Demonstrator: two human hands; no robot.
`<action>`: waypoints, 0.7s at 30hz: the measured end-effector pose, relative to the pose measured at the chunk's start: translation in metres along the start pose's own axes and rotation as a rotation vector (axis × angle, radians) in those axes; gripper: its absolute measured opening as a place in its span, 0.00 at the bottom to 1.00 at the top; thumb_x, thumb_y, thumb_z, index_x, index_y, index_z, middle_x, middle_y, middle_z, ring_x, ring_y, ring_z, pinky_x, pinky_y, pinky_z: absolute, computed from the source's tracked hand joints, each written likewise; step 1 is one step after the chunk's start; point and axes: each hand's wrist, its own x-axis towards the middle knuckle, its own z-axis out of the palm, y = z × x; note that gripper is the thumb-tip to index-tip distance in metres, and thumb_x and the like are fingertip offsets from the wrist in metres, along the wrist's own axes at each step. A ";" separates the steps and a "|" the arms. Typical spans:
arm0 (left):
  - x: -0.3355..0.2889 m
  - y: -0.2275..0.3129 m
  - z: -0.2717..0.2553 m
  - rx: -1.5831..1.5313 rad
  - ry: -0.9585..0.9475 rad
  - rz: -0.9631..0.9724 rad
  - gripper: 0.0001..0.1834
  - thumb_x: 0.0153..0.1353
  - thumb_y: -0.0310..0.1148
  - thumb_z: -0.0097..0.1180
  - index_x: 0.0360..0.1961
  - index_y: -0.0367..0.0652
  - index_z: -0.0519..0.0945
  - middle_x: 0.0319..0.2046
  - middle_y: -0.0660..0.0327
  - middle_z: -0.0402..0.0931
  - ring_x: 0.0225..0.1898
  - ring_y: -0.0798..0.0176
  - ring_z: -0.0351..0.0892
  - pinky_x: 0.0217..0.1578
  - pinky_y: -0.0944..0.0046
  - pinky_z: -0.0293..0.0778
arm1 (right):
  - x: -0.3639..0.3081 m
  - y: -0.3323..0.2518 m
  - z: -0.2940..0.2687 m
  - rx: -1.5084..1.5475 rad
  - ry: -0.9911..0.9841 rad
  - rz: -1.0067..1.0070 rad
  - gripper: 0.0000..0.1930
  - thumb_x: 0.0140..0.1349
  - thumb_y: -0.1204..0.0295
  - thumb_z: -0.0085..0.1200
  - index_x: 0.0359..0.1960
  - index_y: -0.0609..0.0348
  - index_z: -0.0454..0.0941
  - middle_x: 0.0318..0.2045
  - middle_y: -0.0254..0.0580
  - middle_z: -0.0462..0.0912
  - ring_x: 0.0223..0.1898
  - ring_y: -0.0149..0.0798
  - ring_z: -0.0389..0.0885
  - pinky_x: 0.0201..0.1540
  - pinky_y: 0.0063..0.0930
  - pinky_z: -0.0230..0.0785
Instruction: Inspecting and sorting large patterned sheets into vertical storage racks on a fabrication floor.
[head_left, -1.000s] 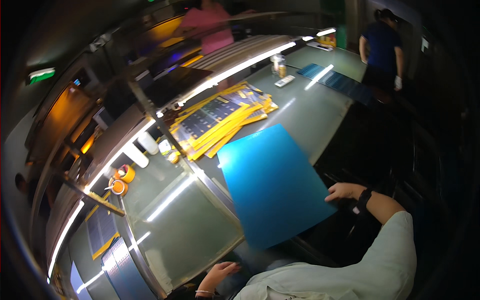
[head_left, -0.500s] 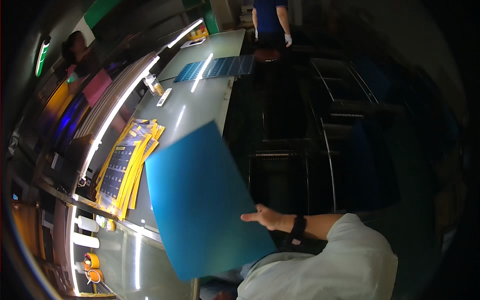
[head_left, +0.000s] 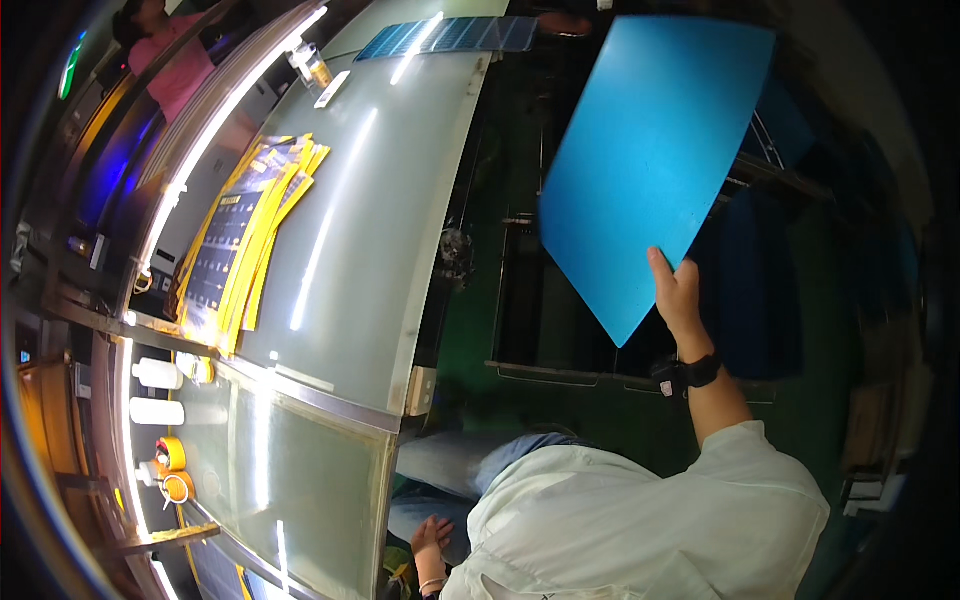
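At the right side, my right hand (head_left: pixel 680 295) grips the lower edge of a large flat blue sheet (head_left: pixel 655 165), its thumb lying on the face towards me. The sheet is held up at a tilt, away from the workbench and over the dark floor area. Low in the picture, my left hand (head_left: pixel 432 537) rests on my jeans by the bench edge with its fingers loosely apart and nothing visible in them. A glass-topped workbench (head_left: pixel 370 200) stretches along my left, and a pile of yellow-edged dark sheets (head_left: pixel 228 240) lies on it.
At the bench's far end lies a patterned blue panel (head_left: pixel 450 37); a bottle (head_left: pixel 311 65) and a white remote-like object (head_left: pixel 332 90) are nearer. White bottles (head_left: pixel 157 411) and orange tape rolls (head_left: pixel 172 455) line the left side. A person in pink (head_left: pixel 175 65) is beyond the lit rail.
My right hand has swung the blue sheet from over the bench edge up and to the right. My left hand now shows more fully. The person in blue is out of view.
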 end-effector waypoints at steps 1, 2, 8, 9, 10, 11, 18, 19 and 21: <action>-0.003 -0.001 -0.001 -0.012 0.006 0.021 0.20 0.61 0.41 0.53 0.48 0.36 0.73 0.39 0.54 0.79 0.36 0.62 0.81 0.30 0.73 0.70 | -0.003 0.010 0.006 -0.141 0.022 0.028 0.14 0.62 0.67 0.49 0.36 0.70 0.76 0.27 0.49 0.81 0.28 0.39 0.79 0.34 0.30 0.69; -0.005 -0.001 0.000 -0.014 0.016 0.012 0.20 0.61 0.41 0.53 0.48 0.36 0.73 0.39 0.54 0.79 0.36 0.62 0.81 0.30 0.73 0.70 | -0.003 0.023 0.011 -0.141 0.010 0.034 0.14 0.62 0.67 0.49 0.36 0.70 0.76 0.27 0.49 0.81 0.28 0.39 0.79 0.34 0.30 0.69; 0.001 -0.008 -0.007 -0.078 0.079 -0.084 0.20 0.61 0.41 0.52 0.48 0.38 0.73 0.39 0.54 0.79 0.36 0.61 0.81 0.29 0.71 0.70 | -0.025 0.102 0.041 -0.574 0.013 0.160 0.15 0.57 0.64 0.52 0.31 0.70 0.77 0.28 0.63 0.79 0.35 0.60 0.78 0.37 0.45 0.70; -0.001 -0.004 -0.005 -0.076 0.093 -0.085 0.20 0.61 0.41 0.52 0.49 0.38 0.72 0.39 0.54 0.79 0.36 0.61 0.81 0.29 0.70 0.70 | -0.032 0.111 0.049 -0.587 0.010 0.210 0.15 0.56 0.65 0.53 0.31 0.70 0.77 0.29 0.64 0.78 0.35 0.62 0.77 0.38 0.46 0.70; -0.003 -0.001 -0.004 -0.073 0.106 -0.085 0.20 0.62 0.40 0.52 0.50 0.38 0.71 0.39 0.54 0.79 0.36 0.61 0.81 0.29 0.70 0.71 | -0.039 0.119 0.058 -0.601 0.007 0.261 0.15 0.55 0.65 0.54 0.31 0.71 0.76 0.29 0.65 0.78 0.36 0.64 0.76 0.38 0.47 0.69; -0.004 -0.002 -0.006 -0.060 0.107 -0.096 0.20 0.62 0.40 0.52 0.50 0.38 0.71 0.39 0.54 0.79 0.36 0.61 0.81 0.29 0.70 0.71 | -0.045 0.133 0.064 -0.604 -0.023 0.301 0.16 0.55 0.64 0.54 0.31 0.71 0.76 0.29 0.65 0.78 0.36 0.63 0.76 0.39 0.48 0.70; -0.009 -0.001 -0.010 -0.107 0.102 -0.095 0.22 0.63 0.42 0.51 0.53 0.38 0.69 0.40 0.54 0.78 0.37 0.61 0.81 0.30 0.71 0.71 | -0.083 0.172 0.121 -0.702 -0.172 0.399 0.15 0.59 0.65 0.49 0.36 0.68 0.77 0.26 0.62 0.79 0.32 0.59 0.79 0.37 0.48 0.72; -0.008 -0.003 -0.012 -0.125 0.097 -0.098 0.22 0.63 0.41 0.51 0.53 0.38 0.68 0.40 0.54 0.78 0.37 0.61 0.81 0.31 0.71 0.72 | -0.086 0.176 0.127 -0.695 -0.177 0.386 0.16 0.59 0.65 0.48 0.37 0.69 0.76 0.25 0.61 0.79 0.32 0.59 0.79 0.37 0.47 0.72; -0.010 -0.004 -0.011 -0.113 0.118 -0.089 0.22 0.63 0.41 0.50 0.53 0.37 0.68 0.41 0.54 0.78 0.37 0.61 0.81 0.31 0.70 0.72 | -0.090 0.183 0.138 -0.689 -0.183 0.381 0.16 0.60 0.66 0.48 0.39 0.69 0.76 0.25 0.61 0.79 0.32 0.59 0.79 0.36 0.47 0.72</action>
